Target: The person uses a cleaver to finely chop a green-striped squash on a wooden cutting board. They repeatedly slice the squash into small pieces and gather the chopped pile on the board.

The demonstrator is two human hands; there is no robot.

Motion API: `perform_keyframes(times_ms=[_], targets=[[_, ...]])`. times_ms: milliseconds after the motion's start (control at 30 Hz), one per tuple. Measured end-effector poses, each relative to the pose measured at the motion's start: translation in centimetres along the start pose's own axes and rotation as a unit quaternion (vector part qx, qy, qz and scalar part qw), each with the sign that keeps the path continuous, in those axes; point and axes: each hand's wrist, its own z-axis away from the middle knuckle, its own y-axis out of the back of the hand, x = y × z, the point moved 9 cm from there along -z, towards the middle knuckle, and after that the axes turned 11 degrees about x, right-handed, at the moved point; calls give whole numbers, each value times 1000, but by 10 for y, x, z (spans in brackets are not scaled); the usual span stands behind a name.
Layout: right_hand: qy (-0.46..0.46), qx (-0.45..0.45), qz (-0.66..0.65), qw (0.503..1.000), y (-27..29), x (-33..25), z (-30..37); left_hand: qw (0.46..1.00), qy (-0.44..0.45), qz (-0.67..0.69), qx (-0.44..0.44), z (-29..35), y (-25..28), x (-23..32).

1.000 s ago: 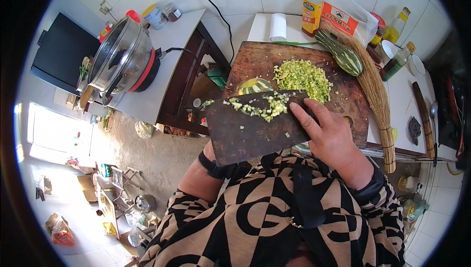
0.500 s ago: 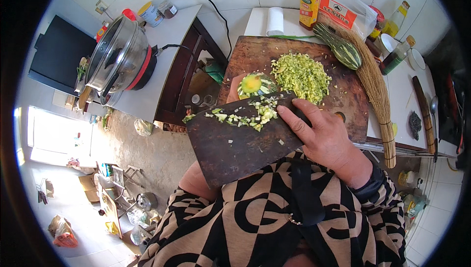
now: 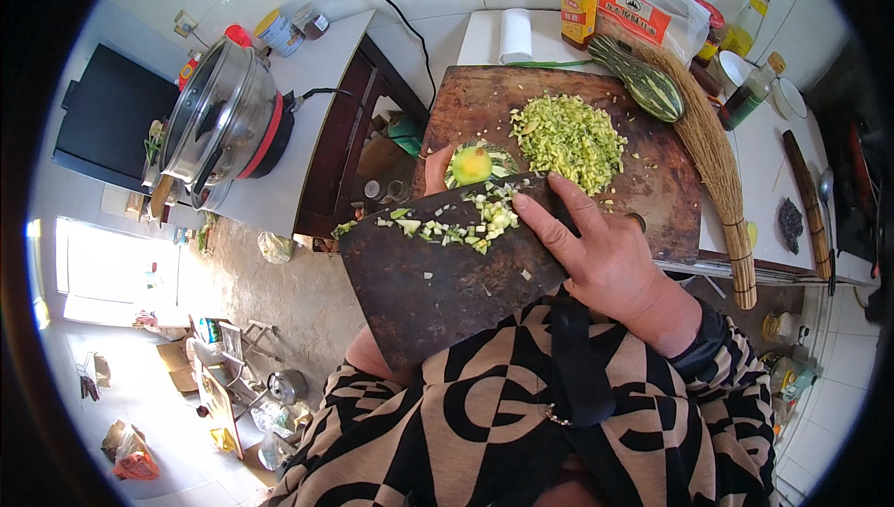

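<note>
My right hand point(image 3: 610, 256) grips a broad, dark cleaver point(image 3: 447, 293), its index and middle fingers resting along the blade's flat face. Small pale-green cubes of squash point(image 3: 480, 228) cling to that face near the upper edge. Behind the blade, my left hand point(image 3: 438, 170) shows only in part, curled against the side of a striped green squash piece point(image 3: 473, 167) with a yellow cut end. The rest of that hand is hidden by the cleaver. Just beyond, a heap of diced squash point(image 3: 573, 142) lies on the wooden chopping board point(image 3: 466, 102).
A whole striped squash point(image 3: 643, 83) and a straw whisk broom point(image 3: 712, 172) lie along the board's right side. Bottles, including an oil bottle point(image 3: 579, 4), and bowls stand behind. On the left counter sits a steamer pot point(image 3: 219, 121). A spoon point(image 3: 827, 200) lies far right.
The cleaver has shifted slightly left and down, my right hand moving with it. The surroundings slide a little in the view. Both hands keep much the same hold.
</note>
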Motion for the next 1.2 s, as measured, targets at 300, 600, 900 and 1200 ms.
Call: perform_keyframes(times_ms=[300, 600, 900, 1200], targets=[[-54, 14, 5, 998, -8, 13, 10, 991, -42, -125, 10, 9, 5, 7], [-79, 51, -1, 996, 0, 32, 7, 945, -139, -287, -68, 9, 5, 2], [113, 32, 3, 993, 17, -26, -9, 955, 162, 229, -98, 8, 20, -22], [91, 11, 8, 996, 5, -23, -10, 968, 146, 180, -98, 15, 28, -14]])
